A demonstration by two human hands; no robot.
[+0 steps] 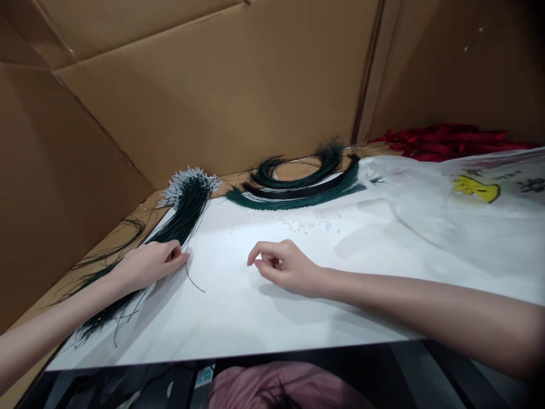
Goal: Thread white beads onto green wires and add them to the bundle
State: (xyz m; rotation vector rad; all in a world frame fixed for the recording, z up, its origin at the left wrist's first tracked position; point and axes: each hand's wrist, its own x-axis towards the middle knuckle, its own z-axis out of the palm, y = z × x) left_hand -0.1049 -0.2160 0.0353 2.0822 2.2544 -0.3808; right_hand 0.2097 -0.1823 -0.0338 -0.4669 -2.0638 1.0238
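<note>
My left hand (155,264) is at the left, closed in a pinch on a thin dark cord (195,281), whose loose end curves down over the white board (221,318). Beneath and beside that hand lies a long bundle of dark green cords (183,213), with pale tips (193,180) fanned out at its far end. Near the board's middle, my right hand (285,267) hovers with its fingers curled and the thumb close to the index fingertip. Anything between those fingertips is too small to make out. Small white bits (309,227) lie scattered beyond it.
Curved bundles of green and black cords (298,196) lie at the back. A clear plastic bag (426,199) with yellow print covers the right side. Red ribbons (451,141) are heaped behind it. Cardboard walls (221,85) enclose the far side and left.
</note>
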